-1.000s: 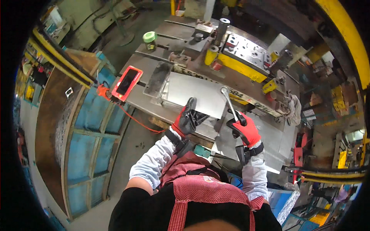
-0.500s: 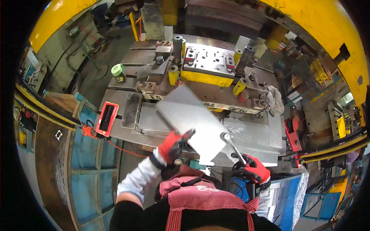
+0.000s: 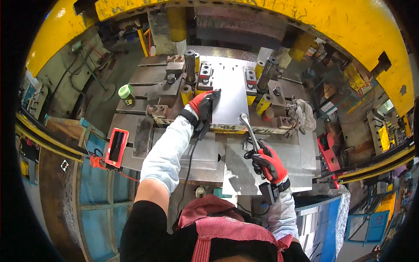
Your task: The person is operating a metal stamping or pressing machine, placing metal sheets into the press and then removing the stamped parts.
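A flat, shiny metal sheet (image 3: 231,98) lies over the press die between its two side blocks, its near end reaching out over the front edge. My left hand (image 3: 203,105), in a red and black glove, is closed on the sheet's left edge. My right hand (image 3: 268,163), gloved alike, grips a long-handled metal tool (image 3: 251,130) with a round head. That head rests against the sheet's near right corner. The left fingertips are partly hidden, so how far they reach under the sheet I cannot tell.
Dark guide posts (image 3: 190,65) and short yellow posts (image 3: 263,105) flank the die. A stack of metal sheets (image 3: 198,153) lies nearer me. At left are a green-lidded container (image 3: 126,94) and a red-framed tray (image 3: 116,147); a grey rag (image 3: 302,114) lies at right. The yellow press frame (image 3: 244,8) arches overhead.
Both hands have moved forward, carrying the metal sheet from above the near stack onto the die. The sheet has turned from slanted to nearly straight ahead. The tool's head stays at its near corner.
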Motion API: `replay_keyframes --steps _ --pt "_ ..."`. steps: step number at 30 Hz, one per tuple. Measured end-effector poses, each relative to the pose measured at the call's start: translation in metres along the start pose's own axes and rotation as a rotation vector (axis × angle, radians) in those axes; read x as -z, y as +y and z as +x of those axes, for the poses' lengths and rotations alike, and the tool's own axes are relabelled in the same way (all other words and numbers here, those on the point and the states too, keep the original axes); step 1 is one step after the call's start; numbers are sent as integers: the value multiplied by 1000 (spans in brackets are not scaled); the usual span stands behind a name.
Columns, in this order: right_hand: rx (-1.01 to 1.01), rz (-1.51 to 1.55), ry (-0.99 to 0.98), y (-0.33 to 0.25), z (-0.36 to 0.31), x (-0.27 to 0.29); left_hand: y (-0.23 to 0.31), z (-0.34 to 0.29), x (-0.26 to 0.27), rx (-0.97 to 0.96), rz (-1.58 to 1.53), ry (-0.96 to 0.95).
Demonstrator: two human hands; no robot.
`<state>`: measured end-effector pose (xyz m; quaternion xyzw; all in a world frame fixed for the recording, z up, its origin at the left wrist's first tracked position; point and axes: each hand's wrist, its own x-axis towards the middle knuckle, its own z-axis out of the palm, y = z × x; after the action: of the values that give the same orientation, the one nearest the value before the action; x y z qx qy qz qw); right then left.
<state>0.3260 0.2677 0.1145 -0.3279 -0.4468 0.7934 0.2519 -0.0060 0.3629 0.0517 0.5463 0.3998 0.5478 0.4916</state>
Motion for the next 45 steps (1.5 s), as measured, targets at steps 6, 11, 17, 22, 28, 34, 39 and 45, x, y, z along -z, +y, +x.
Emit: replay_keyframes --steps 6,11,17,22,28,34,39,45 --pt "40 -22 -20 -7 -2 -6 -8 -84 -74 137 -945 43" --pt "1 -53 22 -8 -1 -6 -4 -75 -120 71 -932 357" --pt "37 -81 123 -3 -9 5 5 -63 -127 104 -1010 492" --pt "111 -63 269 46 -54 69 6 -65 -127 41 -969 571" --pt "210 -125 563 149 -77 183 18 -55 -133 134 -948 602" --pt "176 247 503 172 -74 197 11 -56 -130 34 -907 580" --pt "209 341 383 168 -76 196 12 -57 -131 36 -820 599" --pt "253 248 486 157 -81 182 14 -57 -132 59 -826 595"
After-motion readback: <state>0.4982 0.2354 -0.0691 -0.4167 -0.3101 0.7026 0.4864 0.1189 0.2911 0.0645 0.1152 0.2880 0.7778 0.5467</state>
